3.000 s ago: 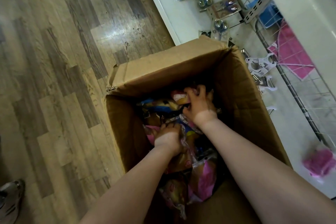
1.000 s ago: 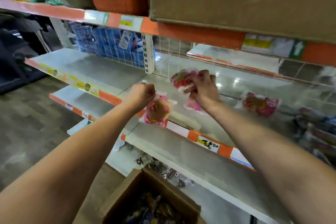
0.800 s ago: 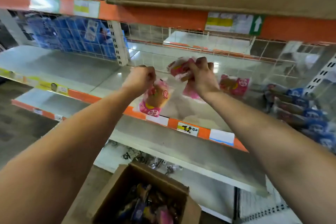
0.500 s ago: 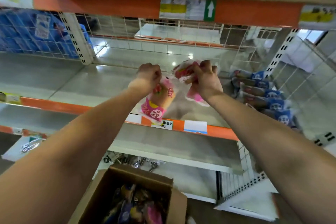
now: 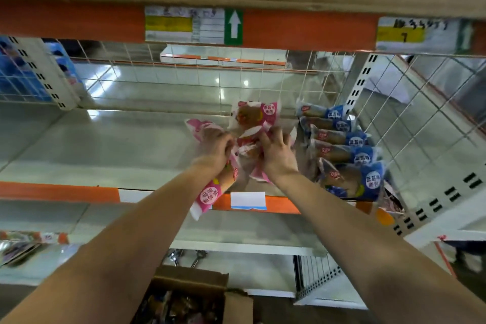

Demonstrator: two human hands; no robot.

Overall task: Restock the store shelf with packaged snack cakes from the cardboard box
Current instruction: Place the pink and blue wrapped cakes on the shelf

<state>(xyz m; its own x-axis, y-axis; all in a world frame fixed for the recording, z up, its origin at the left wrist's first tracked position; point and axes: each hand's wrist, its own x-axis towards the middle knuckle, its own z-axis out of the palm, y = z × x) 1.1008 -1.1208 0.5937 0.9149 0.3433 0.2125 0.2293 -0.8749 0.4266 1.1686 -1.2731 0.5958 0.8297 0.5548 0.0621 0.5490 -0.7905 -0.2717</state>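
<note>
Now deeper over the shelf (image 5: 105,150): left grip (image 5: 215,146) clenched on a pink snack cake (image 5: 210,193), right grip (image 5: 277,156) grasping more pink cakes (image 5: 252,118), blue packs (image 5: 349,155) just right of it. Set-down looks near.

The left hand (image 5: 214,144) and right hand (image 5: 278,155) grip pink snack cake packs (image 5: 210,193) over the grey shelf (image 5: 105,147). Another pink pack (image 5: 256,116) sits just behind them. Blue packs (image 5: 342,150) lean in a row at the shelf's right end. The cardboard box (image 5: 189,279) stands open below, with packs inside.
</note>
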